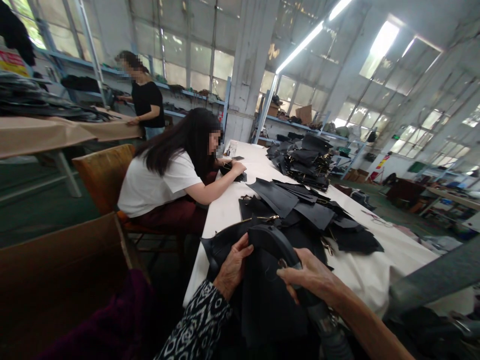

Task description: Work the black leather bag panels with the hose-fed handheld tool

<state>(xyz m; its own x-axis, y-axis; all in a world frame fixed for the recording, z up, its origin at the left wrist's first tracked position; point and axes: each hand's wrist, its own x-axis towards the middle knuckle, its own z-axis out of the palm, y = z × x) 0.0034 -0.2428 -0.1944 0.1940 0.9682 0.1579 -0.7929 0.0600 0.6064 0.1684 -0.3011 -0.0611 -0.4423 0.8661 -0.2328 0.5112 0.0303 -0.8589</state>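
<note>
My left hand (233,267) is closed on the edge of a black leather bag piece (262,280) at the near end of a long white table (375,270). Its thumb lies over the curved black rim. My right hand (309,275) grips the same black piece from the right, fingers curled around its rounded strap-like edge (273,240). A pile of flat black leather cut pieces (300,210) lies on the table just beyond both hands.
A seated person in a white shirt (161,180) works at the table's left side on a wooden chair (101,175). Another person in black (148,100) stands at a far brown table. A second heap of black pieces (303,162) lies farther along.
</note>
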